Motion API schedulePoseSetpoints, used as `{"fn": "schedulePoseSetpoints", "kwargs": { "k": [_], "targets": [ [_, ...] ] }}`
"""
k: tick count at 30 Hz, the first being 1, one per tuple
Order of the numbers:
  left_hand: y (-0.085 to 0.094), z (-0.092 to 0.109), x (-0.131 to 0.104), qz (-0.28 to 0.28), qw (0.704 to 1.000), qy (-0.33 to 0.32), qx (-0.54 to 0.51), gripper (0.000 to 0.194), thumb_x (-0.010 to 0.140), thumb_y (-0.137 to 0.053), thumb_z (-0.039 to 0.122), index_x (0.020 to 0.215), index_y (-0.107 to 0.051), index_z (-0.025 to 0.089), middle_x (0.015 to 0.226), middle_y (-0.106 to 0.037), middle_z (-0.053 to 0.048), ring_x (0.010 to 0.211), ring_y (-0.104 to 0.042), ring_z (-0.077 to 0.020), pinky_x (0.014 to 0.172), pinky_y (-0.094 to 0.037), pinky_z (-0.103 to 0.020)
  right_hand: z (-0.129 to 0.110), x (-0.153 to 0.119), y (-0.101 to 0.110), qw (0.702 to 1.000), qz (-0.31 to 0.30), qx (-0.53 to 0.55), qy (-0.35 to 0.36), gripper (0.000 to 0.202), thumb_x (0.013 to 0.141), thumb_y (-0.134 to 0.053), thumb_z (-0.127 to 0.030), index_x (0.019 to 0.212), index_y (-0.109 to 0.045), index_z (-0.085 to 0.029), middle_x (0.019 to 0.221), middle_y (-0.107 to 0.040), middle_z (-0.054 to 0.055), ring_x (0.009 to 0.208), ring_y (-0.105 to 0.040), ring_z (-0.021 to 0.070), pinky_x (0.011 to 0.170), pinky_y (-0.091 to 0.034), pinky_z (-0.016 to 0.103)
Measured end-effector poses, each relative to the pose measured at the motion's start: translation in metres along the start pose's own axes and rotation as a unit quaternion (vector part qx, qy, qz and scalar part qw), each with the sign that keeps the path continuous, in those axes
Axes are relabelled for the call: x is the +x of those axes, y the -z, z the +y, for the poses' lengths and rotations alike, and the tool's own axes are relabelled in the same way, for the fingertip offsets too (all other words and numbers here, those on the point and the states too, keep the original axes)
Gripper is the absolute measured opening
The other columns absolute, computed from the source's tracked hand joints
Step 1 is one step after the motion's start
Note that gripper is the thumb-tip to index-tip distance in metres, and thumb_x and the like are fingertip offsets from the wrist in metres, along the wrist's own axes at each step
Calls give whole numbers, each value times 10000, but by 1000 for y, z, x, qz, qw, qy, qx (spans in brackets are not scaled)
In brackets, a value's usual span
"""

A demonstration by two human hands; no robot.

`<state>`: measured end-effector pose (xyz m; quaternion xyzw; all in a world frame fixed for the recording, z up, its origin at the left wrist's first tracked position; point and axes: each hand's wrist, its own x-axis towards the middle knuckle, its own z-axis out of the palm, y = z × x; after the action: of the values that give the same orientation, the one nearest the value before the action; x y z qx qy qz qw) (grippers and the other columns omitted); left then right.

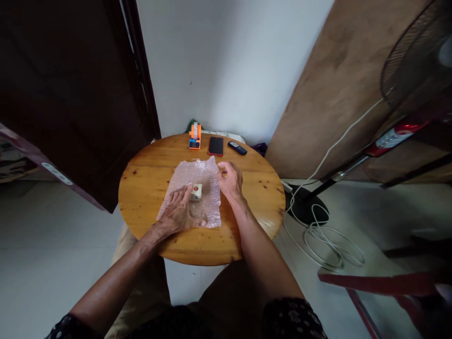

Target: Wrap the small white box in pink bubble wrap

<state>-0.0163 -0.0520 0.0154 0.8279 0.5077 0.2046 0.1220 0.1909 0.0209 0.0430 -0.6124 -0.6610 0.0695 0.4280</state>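
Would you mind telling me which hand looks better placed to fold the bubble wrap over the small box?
Probably the right hand: it pinches the bubble wrap's edge, while the left hand rests flat beside the small box.

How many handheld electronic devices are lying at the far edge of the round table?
2: a red phone lying flat at the far edge, and a dark remote-like handset just to its right. The orange tape dispenser to the phone's left is not counted. None seems hidden.

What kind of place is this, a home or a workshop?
Probably a room in a home: a small round wooden table by a white wall, a standing fan with its cable on the tiled floor, and a phone beside a remote.
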Motion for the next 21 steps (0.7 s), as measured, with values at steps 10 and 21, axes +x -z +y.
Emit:
{"fn": "schedulePoseSetpoints", "kwargs": {
  "k": [10, 21],
  "targets": [
    [-4, 0, 1, 17, 1000, -3, -8, 1297, 589, -809, 621, 1580, -119, 147, 1552, -378, -243, 1438, -349, -424, 1166, -245, -588, -25, -13, 2, 940, -288, 2, 185, 507, 702, -750, -273, 1190, -659, -173, 1287, -646, 124, 1197, -584, 278, 1048, -426, 430],
    [4, 5, -1, -15, 1000, 2, 23, 1237, 647, -713, 733, 1577, -183, 113, 1566, -358, -243, 1460, -308, -409, 1190, -210, -558, 7, 6, 42, 992, -91, 79, 33, 359, 673, -765, -357, 995, -711, -207, 1351, -600, 95, 1244, -573, 270, 1111, -391, 431]
  ]
}}
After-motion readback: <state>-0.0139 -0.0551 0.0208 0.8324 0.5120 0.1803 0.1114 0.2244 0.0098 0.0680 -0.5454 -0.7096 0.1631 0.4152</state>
